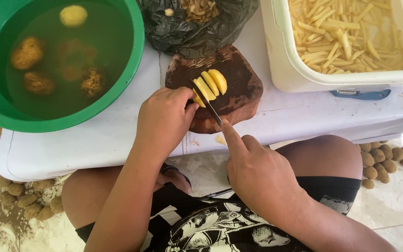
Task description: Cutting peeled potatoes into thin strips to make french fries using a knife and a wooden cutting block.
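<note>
Potato (pixel 211 84), peeled, lay partly sliced on wooden board (pixel 239 100), frame centre; left hand (pixel 164 119) clenched over it, right hand (pixel 253 170) gripped knife (pixel 207 103). Cut sticks filled white tub (pixel 299 77), upper right; whole potatoes waited in green basin (pixel 127 70), upper left.

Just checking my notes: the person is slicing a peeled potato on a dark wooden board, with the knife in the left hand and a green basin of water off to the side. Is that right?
Not quite: the knife is in the right hand, forefinger along its spine. The left hand steadies the peeled potato on the dark wooden board. The green basin of water does sit to the side. The head view shows this.
</note>
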